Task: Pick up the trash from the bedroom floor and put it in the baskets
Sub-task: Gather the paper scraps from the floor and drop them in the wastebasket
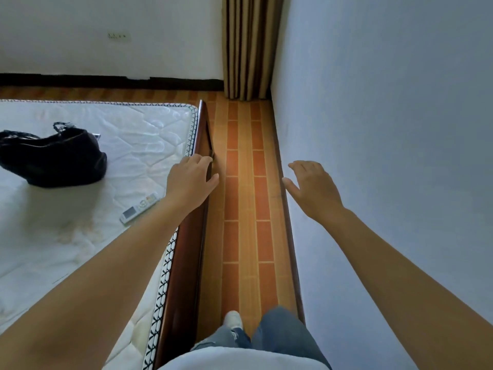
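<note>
No trash or basket shows anywhere in view, so which way either lies from the hands cannot be told. The floor (245,198) strip runs lengthwise straight ahead between bed (186,263) and wall (386,129). Left hand (190,180) and right hand (313,188) hover level, both spread and holding nothing, neither one nearer.

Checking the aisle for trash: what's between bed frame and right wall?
Head view: only bare floor between bed frame and wall; no trash visible, curtain at the far end.

We have a narrow floor strip (244,209) running up the frame's centre, bounded left by the bed frame (190,236), right by the wall (386,129), ending at the curtain (248,46).
</note>
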Available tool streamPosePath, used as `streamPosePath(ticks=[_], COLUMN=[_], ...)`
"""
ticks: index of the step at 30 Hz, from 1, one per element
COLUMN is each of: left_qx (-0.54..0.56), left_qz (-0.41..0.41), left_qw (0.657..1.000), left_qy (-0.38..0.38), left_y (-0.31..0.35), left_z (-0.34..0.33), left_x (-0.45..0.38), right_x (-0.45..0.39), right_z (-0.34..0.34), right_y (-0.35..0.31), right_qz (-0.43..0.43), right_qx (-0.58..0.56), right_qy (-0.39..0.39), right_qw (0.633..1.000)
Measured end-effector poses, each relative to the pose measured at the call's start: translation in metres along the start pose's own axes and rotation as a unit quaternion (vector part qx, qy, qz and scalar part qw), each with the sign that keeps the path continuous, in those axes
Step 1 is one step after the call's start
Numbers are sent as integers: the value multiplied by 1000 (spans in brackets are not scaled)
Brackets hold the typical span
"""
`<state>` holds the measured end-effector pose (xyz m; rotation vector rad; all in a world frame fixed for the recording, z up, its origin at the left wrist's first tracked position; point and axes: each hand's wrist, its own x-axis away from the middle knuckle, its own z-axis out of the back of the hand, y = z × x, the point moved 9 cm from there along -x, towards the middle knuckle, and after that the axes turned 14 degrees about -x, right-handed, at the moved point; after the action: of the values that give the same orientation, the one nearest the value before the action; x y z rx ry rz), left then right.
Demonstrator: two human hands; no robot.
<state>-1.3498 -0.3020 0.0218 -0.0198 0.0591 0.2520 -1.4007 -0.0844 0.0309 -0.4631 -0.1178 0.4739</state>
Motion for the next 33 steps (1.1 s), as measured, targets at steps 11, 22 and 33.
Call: streamPosePath(ticks=[11,22,33], left_qx=[-13,-14,-3], left_qz=[22,99,137], left_qw=[1000,995,991], left_qy=[3,6,-3], left_y=[-30,-58,-108], left_z=[-24,-33,-56], left_x=[-202,-415,-577], right_x=[-216,-463,-635], right_z=[2,25,5], right_y=[37,72,70], right_qz=[15,32,72], right_qx=[-11,-53,-48], right_qy=[-13,-21,-40], right_qw=[1000,998,995])
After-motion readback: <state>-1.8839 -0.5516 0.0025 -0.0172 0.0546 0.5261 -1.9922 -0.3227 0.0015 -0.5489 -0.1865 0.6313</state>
